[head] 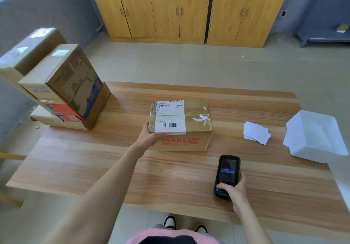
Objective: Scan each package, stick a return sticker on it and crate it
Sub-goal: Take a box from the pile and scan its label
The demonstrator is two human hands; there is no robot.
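**Package at the scanning step, sticker and crate not yet reached**

Nearest the person, the right hand grasps a black handheld scanner. Its fingers wrap the lower body and the thumb lies across the keypad. The lit screen faces up and the top end points toward the box ahead, well apart from it.

Further out, the left hand grips the near left corner of the package, thumb on the top edge and fingers down the side. This brown carton, printed MAKEUP in red, sits flat in the middle of the table. The shipping label on its top carries a barcode turned toward the person, so it seems to be steadied for a read. Whether the read has registered cannot be told, because the screen is too small to make out.

To the right, a loose pile of white stickers lies on the wood, near the package but not touching it. No slip from the pile appears to be on the carton, so the sticker step looks undone. Beyond the pile, at the table's right end, stands the white crate, and no package shows in the part of its inside that is visible.

At the far left corner a stack of cartons leans in a heap, probably waiting their turn. By this reading the job is near its start, with one box mid-scan and several to follow. Wooden cabinets line the back wall.
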